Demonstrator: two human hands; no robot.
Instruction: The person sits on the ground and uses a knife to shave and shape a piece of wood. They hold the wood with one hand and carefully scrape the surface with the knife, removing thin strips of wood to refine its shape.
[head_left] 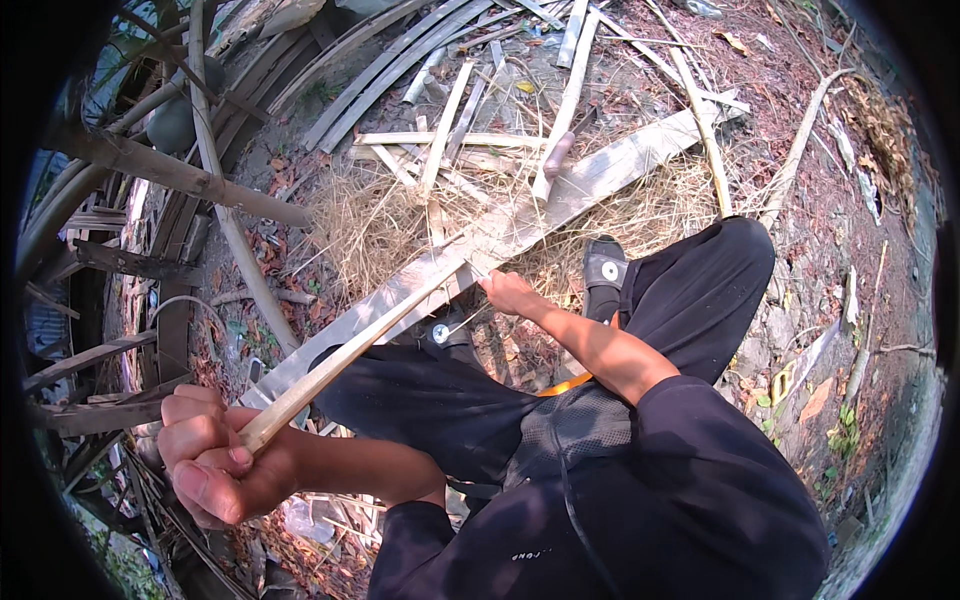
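My left hand (pixel 215 465) is closed in a fist around the near end of a long, pale wooden stick (pixel 335 368). The stick slants up and away to the right, and its thin far end rests over a weathered plank (pixel 620 172). My right hand (pixel 508 293) is closed at the plank's near edge, beside the stick's far end. A small blade (pixel 477 270) juts from its fingers against the stick, apparently a knife; the handle is hidden in the grip. Dry straw-like shavings (pixel 375 225) lie around the plank.
Across the plank's far part lies a stick with a rounded brown piece (pixel 560 155). Beyond are loose wooden strips (pixel 450 140). Poles and stacked timber (pixel 180 175) crowd the left. A handsaw with a yellow handle (pixel 782 385) lies on the ground at right. My sandalled feet (pixel 605 268) flank the plank.
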